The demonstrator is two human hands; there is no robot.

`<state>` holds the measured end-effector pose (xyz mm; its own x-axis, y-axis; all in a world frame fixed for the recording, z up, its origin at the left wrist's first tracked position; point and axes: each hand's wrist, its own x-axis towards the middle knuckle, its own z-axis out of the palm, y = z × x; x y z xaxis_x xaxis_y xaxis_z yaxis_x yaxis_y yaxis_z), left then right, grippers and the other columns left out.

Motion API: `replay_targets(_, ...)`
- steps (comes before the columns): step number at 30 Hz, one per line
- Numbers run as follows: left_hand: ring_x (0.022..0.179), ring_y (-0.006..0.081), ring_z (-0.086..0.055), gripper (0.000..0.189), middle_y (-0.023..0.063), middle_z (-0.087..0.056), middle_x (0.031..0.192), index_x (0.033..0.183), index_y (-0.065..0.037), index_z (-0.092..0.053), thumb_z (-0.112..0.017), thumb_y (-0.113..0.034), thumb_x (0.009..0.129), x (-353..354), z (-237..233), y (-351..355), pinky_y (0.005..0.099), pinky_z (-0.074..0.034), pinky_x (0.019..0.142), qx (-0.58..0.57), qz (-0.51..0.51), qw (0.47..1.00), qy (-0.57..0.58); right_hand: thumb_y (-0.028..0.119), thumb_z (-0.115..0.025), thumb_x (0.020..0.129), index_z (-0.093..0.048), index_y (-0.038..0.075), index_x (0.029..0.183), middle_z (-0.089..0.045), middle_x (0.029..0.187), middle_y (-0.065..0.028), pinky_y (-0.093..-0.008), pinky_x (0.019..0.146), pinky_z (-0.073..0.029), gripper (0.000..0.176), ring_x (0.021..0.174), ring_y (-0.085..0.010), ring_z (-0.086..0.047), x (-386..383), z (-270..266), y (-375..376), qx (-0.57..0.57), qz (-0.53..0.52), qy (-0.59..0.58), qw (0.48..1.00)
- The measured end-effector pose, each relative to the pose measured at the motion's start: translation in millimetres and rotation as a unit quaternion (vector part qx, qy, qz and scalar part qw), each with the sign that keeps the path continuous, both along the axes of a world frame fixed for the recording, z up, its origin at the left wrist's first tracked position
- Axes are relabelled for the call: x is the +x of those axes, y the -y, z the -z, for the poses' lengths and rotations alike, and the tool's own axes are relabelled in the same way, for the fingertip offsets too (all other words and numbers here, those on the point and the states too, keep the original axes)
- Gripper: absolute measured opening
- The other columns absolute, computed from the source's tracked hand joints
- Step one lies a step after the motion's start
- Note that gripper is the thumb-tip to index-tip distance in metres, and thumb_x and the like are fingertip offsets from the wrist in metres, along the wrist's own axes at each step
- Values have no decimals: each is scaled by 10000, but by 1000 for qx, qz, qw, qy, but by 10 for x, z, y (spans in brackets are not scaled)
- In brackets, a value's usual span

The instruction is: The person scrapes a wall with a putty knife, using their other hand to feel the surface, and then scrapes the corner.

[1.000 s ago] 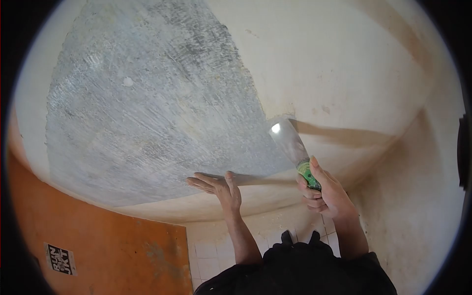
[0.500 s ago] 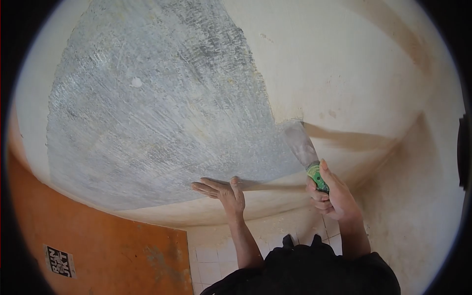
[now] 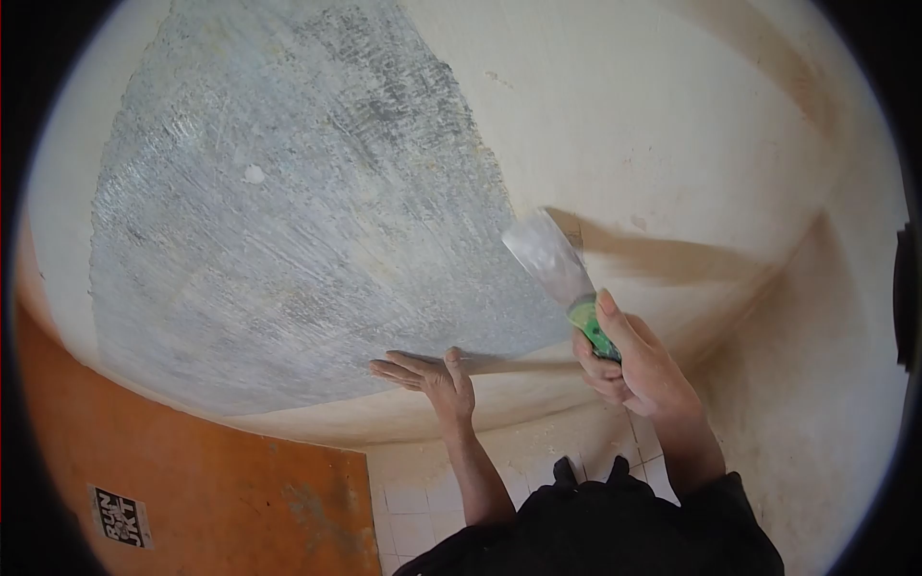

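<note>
My right hand is wrapped round the green handle of a scraper, thumb stretched along it. The wide metal blade points up and to the left, over the border between the rough grey patch and the cream wall coat. Whether the blade's edge touches the wall is not clear. Lower down, my left hand rests against the wall at the bottom of the grey patch, its fingers spread and holding nothing.
An orange surface with a black-and-white sticker lies at the lower left. White tiles show below the wall. Another wall meets this one at the right. A dark object stands at the right edge.
My right hand and the scraper have moved left and slightly up, with the blade now across the grey patch's edge. My left hand has hardly moved.
</note>
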<state>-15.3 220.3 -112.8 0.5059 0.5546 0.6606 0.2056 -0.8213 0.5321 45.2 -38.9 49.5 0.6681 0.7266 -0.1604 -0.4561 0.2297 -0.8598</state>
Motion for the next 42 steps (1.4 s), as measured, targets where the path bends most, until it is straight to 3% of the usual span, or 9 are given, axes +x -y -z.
replay_targets(3,1331,475,259,911,265,298,1446,1434,-35,186,-419,-498,934,8,5,-16,638,99,1035,4,1,1000,6,588,-331,947,-458,79,772,-290,524,76,-200,357,-156,553,397,-24,-236,-19,298,132,7,22,-58,998)
replay_targets(7,1328,481,259,913,266,294,1447,1435,-36,184,-427,-494,933,25,32,-30,635,96,1038,2,-6,1000,2,595,-332,944,-457,83,771,-296,524,74,-202,352,-151,555,398,-23,-236,-18,195,192,-8,25,-68,997)
replay_targets(17,1349,413,270,941,244,301,1452,1417,-6,206,-347,-586,924,47,-64,42,577,109,1072,-22,-12,1000,-8,605,-326,940,-451,89,753,-290,522,73,-202,350,-144,563,393,-24,-221,-29,138,161,-37,34,-15,999)
replay_targets(19,1339,457,258,926,255,291,1453,1437,-40,179,-450,-487,926,13,-46,45,638,91,1040,-19,-2,1000,10,603,-323,942,-452,88,753,-290,522,74,-204,349,-145,564,391,-25,-220,-68,165,202,-46,48,-11,998)
replay_targets(29,1348,439,253,930,244,305,1450,1438,-39,176,-470,-468,925,9,-70,55,601,95,1064,-35,-7,999,6,586,-340,949,-454,87,753,-297,522,71,-211,355,-163,548,395,-28,-225,0,70,274,-63,40,7,997)
replay_targets(32,1363,398,246,942,226,286,1466,1433,-20,177,-377,-583,919,11,-93,98,569,83,1083,-42,-23,999,-9,581,-343,951,-454,88,753,-301,523,69,-211,356,-167,543,396,-31,-229,60,-42,235,-70,35,34,996)
replay_targets(38,1361,395,254,939,231,281,1467,1434,-16,169,-393,-567,921,-13,-102,72,569,90,1081,-44,-13,999,-3,591,-339,945,-447,85,756,-302,524,64,-211,344,-171,551,387,-31,-243,-43,100,190,-64,51,21,996)
replay_targets(40,1347,421,270,939,254,294,1452,1436,-23,172,-483,-459,924,-15,-61,42,577,106,1070,-25,2,1000,-1,597,-335,942,-444,85,757,-302,522,64,-212,339,-170,556,384,-30,-249,-80,132,145,-41,48,-8,998)
replay_targets(42,1347,421,270,939,254,296,1451,1437,-25,171,-485,-459,923,-4,-68,51,577,104,1070,-44,1,999,-5,612,-320,936,-442,86,760,-301,518,65,-213,333,-164,568,377,-30,-248,-134,137,104,-29,64,-9,997)
